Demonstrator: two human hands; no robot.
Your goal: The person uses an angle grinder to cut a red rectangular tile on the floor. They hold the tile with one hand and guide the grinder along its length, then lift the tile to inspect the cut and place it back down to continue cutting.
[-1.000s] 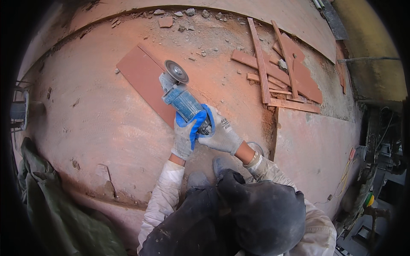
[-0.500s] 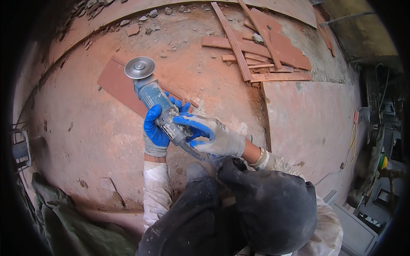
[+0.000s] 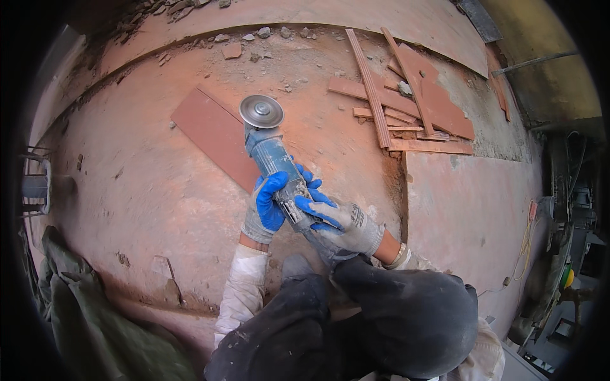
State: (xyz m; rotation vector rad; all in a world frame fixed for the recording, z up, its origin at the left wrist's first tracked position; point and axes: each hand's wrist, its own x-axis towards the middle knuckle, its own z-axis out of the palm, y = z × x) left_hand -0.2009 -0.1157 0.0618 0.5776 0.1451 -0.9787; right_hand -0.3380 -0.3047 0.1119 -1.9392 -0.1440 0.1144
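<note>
A blue and grey angle grinder (image 3: 273, 155) is held up above the floor, its round metal disc (image 3: 261, 112) at the far end and facing up. My left hand (image 3: 265, 208), in a blue and grey work glove, grips the middle of the body from the left. On the right side, my right hand (image 3: 349, 225), gloved alike, has its fingers closed over the rear of the grinder; part of the grip is hidden under them. Beneath and left of the grinder, a reddish-brown tile (image 3: 213, 136) lies flat on the floor.
Broken tiles and long cut strips (image 3: 413, 108) are piled at the far right. Stone rubble (image 3: 264, 32) lines the far ledge. A raised slab (image 3: 470, 209) is on the right, with a yellow cord (image 3: 524, 254) beyond. Green sheeting (image 3: 89, 305) lies at the near left.
The grinder and both hands sit further right in the view, which has itself shifted. My right hand's fingers have closed further over the grinder's rear.
</note>
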